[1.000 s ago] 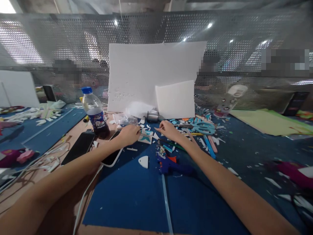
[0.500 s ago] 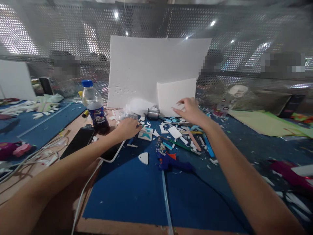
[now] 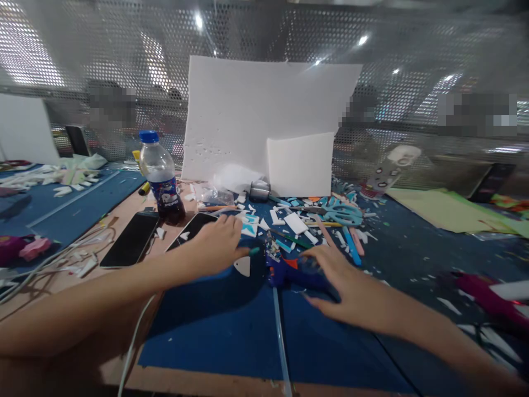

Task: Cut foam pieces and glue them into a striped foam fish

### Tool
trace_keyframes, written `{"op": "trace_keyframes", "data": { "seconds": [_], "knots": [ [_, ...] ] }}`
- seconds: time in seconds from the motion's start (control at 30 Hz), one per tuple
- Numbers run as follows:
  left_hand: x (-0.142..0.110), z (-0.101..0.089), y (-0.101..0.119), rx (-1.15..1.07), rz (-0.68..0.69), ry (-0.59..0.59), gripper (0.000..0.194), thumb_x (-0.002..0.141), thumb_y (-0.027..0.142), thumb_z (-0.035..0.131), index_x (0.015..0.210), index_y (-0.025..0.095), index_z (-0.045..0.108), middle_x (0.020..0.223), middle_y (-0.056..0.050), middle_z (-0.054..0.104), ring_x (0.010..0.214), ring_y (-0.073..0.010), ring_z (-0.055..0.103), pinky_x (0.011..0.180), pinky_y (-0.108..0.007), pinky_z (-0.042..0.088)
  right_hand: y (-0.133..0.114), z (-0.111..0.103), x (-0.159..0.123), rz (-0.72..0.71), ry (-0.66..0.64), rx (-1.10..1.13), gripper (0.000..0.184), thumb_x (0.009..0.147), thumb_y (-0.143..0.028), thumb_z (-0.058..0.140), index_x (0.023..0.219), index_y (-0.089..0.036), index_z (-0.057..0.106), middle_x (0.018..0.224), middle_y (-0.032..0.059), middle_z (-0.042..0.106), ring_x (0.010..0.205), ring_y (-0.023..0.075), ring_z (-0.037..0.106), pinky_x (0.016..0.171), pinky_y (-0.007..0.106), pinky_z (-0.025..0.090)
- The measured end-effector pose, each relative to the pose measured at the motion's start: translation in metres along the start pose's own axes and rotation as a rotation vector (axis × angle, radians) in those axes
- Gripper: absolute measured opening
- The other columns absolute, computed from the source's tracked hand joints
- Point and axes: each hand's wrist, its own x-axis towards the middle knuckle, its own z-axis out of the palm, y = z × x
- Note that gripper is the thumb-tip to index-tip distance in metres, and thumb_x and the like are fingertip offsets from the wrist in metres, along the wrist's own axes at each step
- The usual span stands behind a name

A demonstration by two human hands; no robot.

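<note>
My left hand (image 3: 219,242) is over the blue mat, beside the white-framed phone (image 3: 198,221). A small teal piece (image 3: 253,251) sticks out at its thumb tip; the inner fingers are partly hidden. Below that thumb lies a small white rounded foam piece (image 3: 243,267). My right hand (image 3: 336,281) spreads its thumb and fingers around the handle of a blue glue gun (image 3: 283,273), not closed on it. A clear glue stick (image 3: 280,336) runs from the gun toward the front. Behind my left hand lies a white square with teal shapes (image 3: 250,225).
A cola bottle (image 3: 165,187) and a black phone (image 3: 130,240) stand and lie at left. Light-blue scissors (image 3: 343,214), foam scraps (image 3: 295,223) and a metal cup (image 3: 260,191) lie behind. White foam boards (image 3: 235,110) lean at the back; green sheets (image 3: 442,207) lie right.
My right hand rose from the scraps, leaving a white piece there, then came down to the glue gun. My left hand moved nearer and turned, with the teal piece at its thumb.
</note>
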Motion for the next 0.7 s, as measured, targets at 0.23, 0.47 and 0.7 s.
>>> {"op": "trace_keyframes", "data": {
  "seconds": [0.23, 0.47, 0.7],
  "knots": [
    [-0.014, 0.03, 0.031, -0.053, 0.034, -0.018, 0.049, 0.084, 0.043, 0.059, 0.114, 0.006, 0.051, 0.109, -0.019, 0.057, 0.093, -0.0323, 0.057, 0.072, -0.04, 0.05, -0.018, 0.027, 0.017, -0.02, -0.03, -0.153, 0.03, 0.07, -0.023, 0.053, 0.098, -0.015, 0.05, 0.093, 0.0122, 0.053, 0.087, 0.0273, 0.052, 0.071, 0.04, 0.047],
    [-0.011, 0.043, 0.027, -0.152, 0.09, 0.03, 0.035, 0.09, 0.03, 0.05, 0.115, 0.005, 0.048, 0.112, -0.019, 0.056, 0.101, -0.0308, 0.057, 0.084, -0.042, 0.049, -0.014, 0.034, 0.013, 0.036, 0.082, -0.181, 0.023, 0.063, -0.01, 0.047, 0.083, -0.02, 0.045, 0.085, 0.0096, 0.054, 0.08, 0.0255, 0.054, 0.065, 0.036, 0.046],
    [-0.016, 0.058, 0.028, -0.348, 0.03, 0.126, 0.038, 0.087, 0.034, 0.054, 0.113, 0.009, 0.042, 0.106, -0.017, 0.055, 0.101, -0.0289, 0.057, 0.084, -0.041, 0.051, 0.01, 0.038, 0.008, 0.173, 0.473, 0.381, 0.035, 0.069, -0.027, 0.057, 0.103, -0.021, 0.051, 0.1, 0.0127, 0.06, 0.094, 0.0308, 0.057, 0.077, 0.043, 0.047]
  ]
}}
